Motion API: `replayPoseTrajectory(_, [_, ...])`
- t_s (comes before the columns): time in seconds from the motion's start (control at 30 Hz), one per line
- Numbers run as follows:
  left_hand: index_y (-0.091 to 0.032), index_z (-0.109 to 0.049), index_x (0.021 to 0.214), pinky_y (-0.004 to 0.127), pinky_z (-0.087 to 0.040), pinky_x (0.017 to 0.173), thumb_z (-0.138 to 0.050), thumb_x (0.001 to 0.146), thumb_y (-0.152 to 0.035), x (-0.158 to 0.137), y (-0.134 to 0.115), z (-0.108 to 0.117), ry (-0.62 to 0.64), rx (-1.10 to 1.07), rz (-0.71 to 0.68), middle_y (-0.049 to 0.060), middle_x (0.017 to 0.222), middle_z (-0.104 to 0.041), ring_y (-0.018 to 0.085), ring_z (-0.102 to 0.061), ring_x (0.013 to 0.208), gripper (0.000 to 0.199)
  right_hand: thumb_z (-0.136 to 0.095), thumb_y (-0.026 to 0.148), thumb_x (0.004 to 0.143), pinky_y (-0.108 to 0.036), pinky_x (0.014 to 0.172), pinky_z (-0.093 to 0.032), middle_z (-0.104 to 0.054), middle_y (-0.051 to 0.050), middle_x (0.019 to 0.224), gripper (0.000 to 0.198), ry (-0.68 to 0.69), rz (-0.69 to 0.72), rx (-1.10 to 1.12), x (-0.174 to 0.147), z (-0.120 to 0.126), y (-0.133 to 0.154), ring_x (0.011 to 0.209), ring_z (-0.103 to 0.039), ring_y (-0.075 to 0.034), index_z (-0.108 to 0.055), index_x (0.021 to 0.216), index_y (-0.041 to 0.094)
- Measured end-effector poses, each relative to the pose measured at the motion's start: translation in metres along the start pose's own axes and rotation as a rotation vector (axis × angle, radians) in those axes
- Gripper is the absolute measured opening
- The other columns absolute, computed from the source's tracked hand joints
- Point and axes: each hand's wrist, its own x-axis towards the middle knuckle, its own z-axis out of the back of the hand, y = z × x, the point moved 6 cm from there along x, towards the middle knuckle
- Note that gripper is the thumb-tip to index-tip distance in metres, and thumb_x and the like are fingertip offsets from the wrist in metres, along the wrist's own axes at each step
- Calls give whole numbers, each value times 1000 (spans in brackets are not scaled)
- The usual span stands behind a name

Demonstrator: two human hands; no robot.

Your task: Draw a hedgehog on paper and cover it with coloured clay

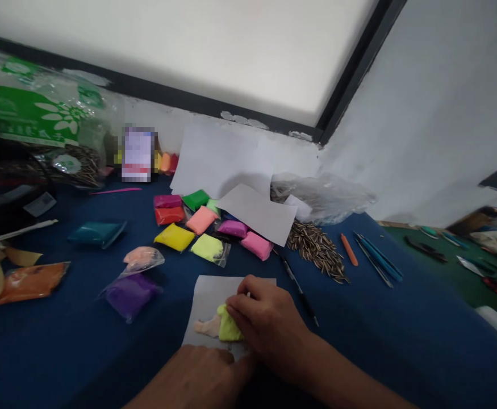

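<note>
A small white sheet of paper (203,289) lies on the blue table in front of me. On it is a flattened clay figure, with a pale peach clay part (208,326) beside a yellow-green piece of clay (228,326). My right hand (269,318) is over the sheet's right side, thumb and fingers closed together on the yellow-green clay's upper edge. At the near edge of the sheet lies my left hand (201,375), its fingers curled in; their tips are hidden, and I cannot see what they hold.
Several clay packets, including a yellow packet (174,237) and a purple packet (131,295), lie beyond and to the left. A black pen (297,284), a heap of sunflower seeds (316,247), an orange tool (349,250) and blue tweezers (380,258) lie to the right.
</note>
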Motion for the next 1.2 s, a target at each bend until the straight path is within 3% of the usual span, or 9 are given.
replayPoseTrajectory(0.1, [-30, -77, 105, 36, -58, 79, -45, 89, -26, -14, 1, 29, -58, 8, 20, 7, 96, -80, 30, -75, 90, 36, -54, 11, 90, -34, 66, -45, -65, -11, 95, 22, 63, 17, -16, -6, 4, 3, 76, -60, -21, -73, 100, 14])
replayPoseTrajectory(0.2, [-30, -76, 111, 40, -57, 83, -40, 94, -32, -25, 8, 61, -250, 72, 109, 7, 107, -79, 30, -74, 98, 40, -51, 6, 87, -35, 67, -46, -63, -13, 101, 37, 95, 6, -4, -12, 9, 2, 79, -59, -22, -69, 117, 15])
replayPoseTrajectory(0.3, [-24, -72, 124, 50, -55, 90, -38, 94, -33, -25, 16, 77, -397, 189, 219, 11, 116, -77, 35, -72, 106, 46, -48, 3, 88, -34, 67, -45, -61, -12, 103, 42, 99, 15, -17, -15, 9, 1, 80, -57, -22, -68, 121, 18])
replayPoseTrajectory(0.57, [-23, -63, 140, 56, -56, 83, -38, 91, -14, -11, 24, 61, -220, 336, 296, 16, 114, -78, 39, -74, 100, 56, -48, 2, 87, -34, 66, -44, -61, -12, 99, 36, 111, 30, -48, -14, 2, 4, 78, -56, -21, -71, 111, 16])
replayPoseTrajectory(0.73, [-21, -61, 141, 53, -56, 79, -43, 94, -24, -14, 16, 64, -205, 297, 267, 16, 106, -79, 39, -74, 98, 50, -48, 1, 85, -34, 65, -45, -60, -13, 97, 36, 97, 36, -16, -16, 4, 7, 75, -55, -21, -71, 111, 13])
replayPoseTrajectory(0.87, [-24, -61, 142, 45, -55, 77, -49, 90, -22, -14, 13, 64, -169, 286, 303, 13, 100, -79, 36, -75, 94, 54, -48, 1, 86, -34, 66, -46, -60, -12, 98, 38, 90, 42, -2, -16, 4, 8, 78, -56, -21, -70, 114, 14])
replayPoseTrajectory(1.2, [-26, -59, 143, 43, -53, 75, -47, 87, -19, -13, 12, 62, -168, 293, 309, 12, 99, -79, 35, -74, 93, 58, -51, 0, 84, -33, 65, -44, -58, -11, 97, 36, 129, 10, 10, -11, -2, 9, 77, -53, -20, -70, 111, 14])
